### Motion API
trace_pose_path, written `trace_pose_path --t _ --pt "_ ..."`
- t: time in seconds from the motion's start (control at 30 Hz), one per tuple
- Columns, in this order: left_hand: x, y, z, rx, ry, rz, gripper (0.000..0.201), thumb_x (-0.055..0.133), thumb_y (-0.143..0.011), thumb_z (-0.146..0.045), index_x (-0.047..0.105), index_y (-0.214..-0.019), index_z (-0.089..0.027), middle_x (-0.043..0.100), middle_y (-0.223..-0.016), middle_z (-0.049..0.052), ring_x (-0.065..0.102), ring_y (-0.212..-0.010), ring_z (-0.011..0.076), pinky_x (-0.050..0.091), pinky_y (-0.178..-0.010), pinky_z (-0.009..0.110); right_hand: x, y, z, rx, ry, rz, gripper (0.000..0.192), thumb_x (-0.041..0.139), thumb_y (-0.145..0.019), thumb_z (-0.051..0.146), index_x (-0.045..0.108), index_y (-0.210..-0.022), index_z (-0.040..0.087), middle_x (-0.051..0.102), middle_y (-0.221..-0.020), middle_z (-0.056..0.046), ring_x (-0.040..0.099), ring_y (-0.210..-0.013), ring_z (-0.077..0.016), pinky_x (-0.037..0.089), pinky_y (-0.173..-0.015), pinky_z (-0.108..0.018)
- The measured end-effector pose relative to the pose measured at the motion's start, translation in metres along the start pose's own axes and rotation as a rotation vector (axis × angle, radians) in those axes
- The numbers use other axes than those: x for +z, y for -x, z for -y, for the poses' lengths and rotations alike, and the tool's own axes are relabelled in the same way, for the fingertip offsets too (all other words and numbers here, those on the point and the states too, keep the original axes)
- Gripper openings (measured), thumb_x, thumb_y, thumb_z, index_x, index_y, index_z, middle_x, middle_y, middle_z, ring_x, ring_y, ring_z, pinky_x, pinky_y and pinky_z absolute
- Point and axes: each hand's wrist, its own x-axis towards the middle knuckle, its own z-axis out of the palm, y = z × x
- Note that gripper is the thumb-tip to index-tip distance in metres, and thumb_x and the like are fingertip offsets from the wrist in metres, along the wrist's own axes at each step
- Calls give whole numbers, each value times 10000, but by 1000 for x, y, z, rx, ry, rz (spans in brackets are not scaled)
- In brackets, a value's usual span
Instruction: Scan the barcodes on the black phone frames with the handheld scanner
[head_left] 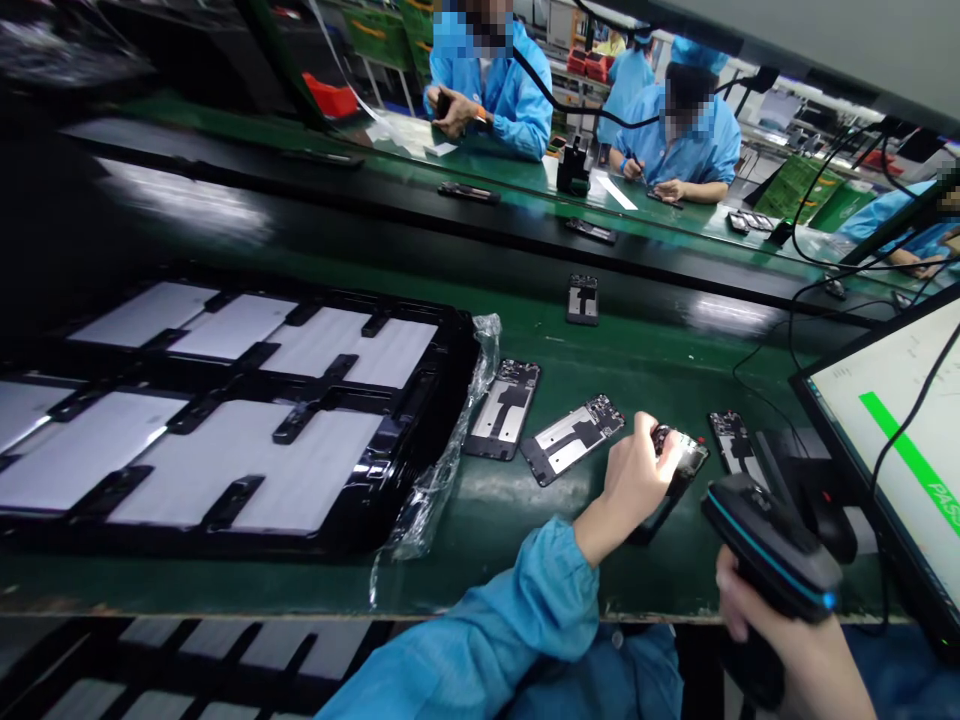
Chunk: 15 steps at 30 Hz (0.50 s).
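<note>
My left hand (631,478), in a blue sleeve, is closed around the upper part of a phone body (684,462), which is tilted over the green bench. My fingers cover part of it. My right hand (787,640) grips the handle of a black barcode scanner (772,545) with a blue light strip. The scanner's head points toward the phone body. Left of my left hand lie two opened phone bodies, one slanted (574,438) and one more upright (502,410). Another phone body (736,445) rests to the right, behind the scanner.
On the left stands a black tray (420,430) of white flat panels, with clear plastic film (450,470) at its edge. A monitor (900,430) showing a green bar is on the right. Phone bodies sit on the dark conveyor (517,215). Co-workers in blue work beyond it.
</note>
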Motion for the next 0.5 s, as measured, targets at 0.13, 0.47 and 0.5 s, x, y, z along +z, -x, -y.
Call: trace_pose_path --t 0.13,0.47,0.5 --pt "13 -10 10 -175 -100 162 210 551 -849 -429 474 -855 -234 634 -714 69 647 -820 322 412 -834 381 -20 -38 11 84 -4 206 250 696 -761 411 580 -698 199 518 -447 27 461 -466 -136 396 -544 -286" --pt "19 -9 15 -124 -469 337 252 406 -912 -420 482 -946 -183 704 -912 216 677 -929 384 451 -856 444 -36 -60 -3 213 -209 308 266 746 -688 384 566 -738 195 476 -458 57 402 -386 -83 301 -434 -233" --pt "19 -10 14 -126 -525 364 267 385 -920 -421 481 -971 -178 705 -932 214 679 -933 376 458 -846 436 -39 -61 -4 227 -215 329 284 765 -680 385 557 -740 201 483 -476 59 410 -391 -86 314 -433 -232"
